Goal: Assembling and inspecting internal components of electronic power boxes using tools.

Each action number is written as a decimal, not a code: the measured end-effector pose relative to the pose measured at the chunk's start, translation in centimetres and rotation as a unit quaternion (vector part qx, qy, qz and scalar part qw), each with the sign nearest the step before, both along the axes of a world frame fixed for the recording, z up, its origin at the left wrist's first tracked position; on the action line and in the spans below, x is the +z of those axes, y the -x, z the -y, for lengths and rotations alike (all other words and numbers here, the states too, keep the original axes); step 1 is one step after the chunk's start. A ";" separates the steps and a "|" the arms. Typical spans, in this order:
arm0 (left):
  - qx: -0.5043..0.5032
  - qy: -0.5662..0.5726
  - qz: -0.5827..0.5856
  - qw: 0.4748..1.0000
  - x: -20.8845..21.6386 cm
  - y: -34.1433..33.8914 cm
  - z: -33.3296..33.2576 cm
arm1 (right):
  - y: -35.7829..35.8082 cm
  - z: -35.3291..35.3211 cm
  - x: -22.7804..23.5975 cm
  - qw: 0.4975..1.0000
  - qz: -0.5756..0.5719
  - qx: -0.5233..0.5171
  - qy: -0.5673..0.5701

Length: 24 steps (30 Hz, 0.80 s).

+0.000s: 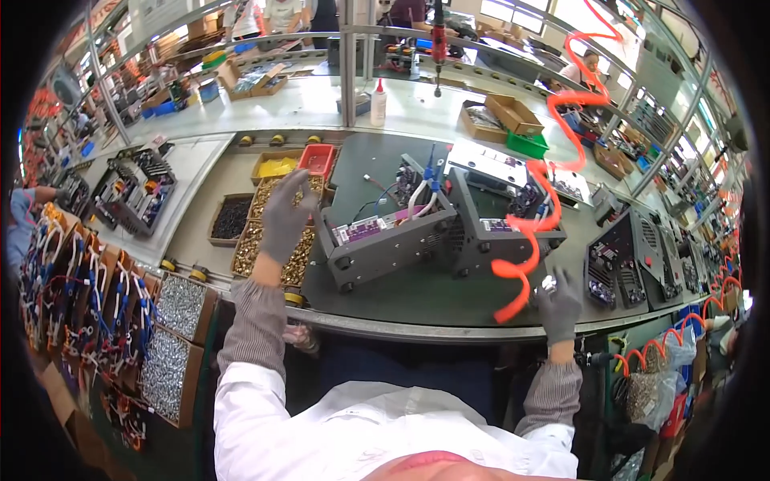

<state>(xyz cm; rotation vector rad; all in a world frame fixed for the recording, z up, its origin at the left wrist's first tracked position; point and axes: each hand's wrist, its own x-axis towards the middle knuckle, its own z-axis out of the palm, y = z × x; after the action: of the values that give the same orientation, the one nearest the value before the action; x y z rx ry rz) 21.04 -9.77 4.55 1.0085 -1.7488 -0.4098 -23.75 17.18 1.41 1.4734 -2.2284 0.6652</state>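
My left hand [282, 224], in a grey glove, reaches over a cardboard tray of brass-coloured fasteners [250, 247]. Its fingers are stretched out and apart, and nothing shows in them. My right hand [561, 306], gloved too, is at the bench's near edge on the right. Its fingers are closed round a small shiny metal piece [549, 283], whose kind I cannot make out. Between my hands stand two dark grey metal housings, a left one [393, 248] and a right one [489, 255]. Circuit boards and thick white and blue cables [433, 183] show inside the left one.
An orange coiled air hose [531, 228] hangs before the right housing. A red-and-black screwdriver [438, 44] hangs above the bench. Yellow and red bins [318, 159] and a box of black screws [229, 216] lie left. More housings [613, 260] stand right; wire bundles [92, 297] hang far left.
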 end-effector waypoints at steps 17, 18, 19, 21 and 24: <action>0.074 0.282 0.166 0.942 -1.3 -3.3 -6.0 | -7.6 17.0 8.0 0.924 0.167 0.229 -0.255; 0.099 0.275 0.157 0.943 -1.4 -3.6 -6.9 | -7.7 17.0 8.1 0.922 0.172 0.227 -0.261; 0.110 0.279 0.165 0.940 -1.6 -3.7 -7.8 | -7.9 17.2 8.1 0.920 0.175 0.227 -0.267; 0.192 0.239 0.149 0.940 -1.9 -3.8 -9.7 | -8.1 17.5 7.7 0.916 0.182 0.229 -0.274; 0.267 0.238 0.186 0.915 -2.0 -3.7 -11.3 | -8.7 16.9 6.8 0.902 0.181 0.269 -0.284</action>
<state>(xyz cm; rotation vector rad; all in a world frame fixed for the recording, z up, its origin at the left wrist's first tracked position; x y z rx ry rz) 24.75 1.54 2.57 1.1877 -1.6833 0.5672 -15.01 0.27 8.22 2.4953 -2.4184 0.4852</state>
